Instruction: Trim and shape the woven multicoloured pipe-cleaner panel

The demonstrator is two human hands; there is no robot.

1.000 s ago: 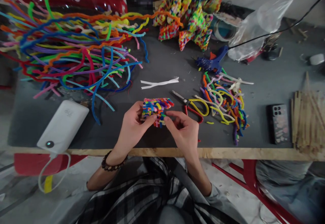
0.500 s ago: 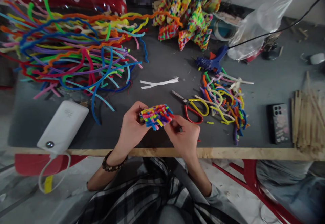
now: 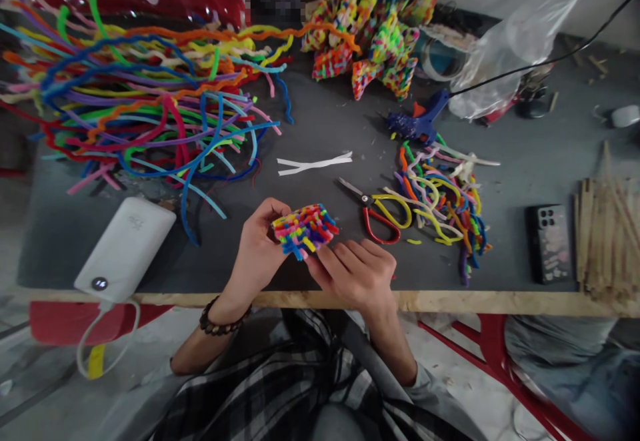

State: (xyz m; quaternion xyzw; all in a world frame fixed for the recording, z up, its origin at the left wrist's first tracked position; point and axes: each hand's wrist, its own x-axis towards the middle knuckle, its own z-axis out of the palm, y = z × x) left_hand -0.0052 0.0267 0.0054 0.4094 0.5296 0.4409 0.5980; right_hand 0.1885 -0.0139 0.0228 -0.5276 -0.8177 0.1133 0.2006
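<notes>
A small woven piece of multicoloured pipe cleaners (image 3: 306,227) is held above the table near its front edge. My left hand (image 3: 263,241) is closed on its left end, thumb and fingers pinching it. At its lower right edge, my right hand (image 3: 353,269) has its fingers curled, with the thumb side touching the piece's short ends. Whether the right fingers grip one of those ends is hidden. Scissors (image 3: 373,209) with one yellow and one red handle lie slightly open to the right of the piece. Two crossed white strips (image 3: 314,163) lie beyond it.
A large heap of long pipe cleaners (image 3: 150,107) covers the left. Shorter pieces (image 3: 443,194) lie right, below a blue glue gun (image 3: 420,119). Finished woven shapes (image 3: 383,34) stand at the back. A white power bank (image 3: 125,247), a phone (image 3: 550,243) and wooden sticks (image 3: 605,234) lie around.
My right hand has turned over, its knuckles now facing up, and has shifted slightly down along the piece. The woven piece has tilted a little. My left hand keeps its hold.
</notes>
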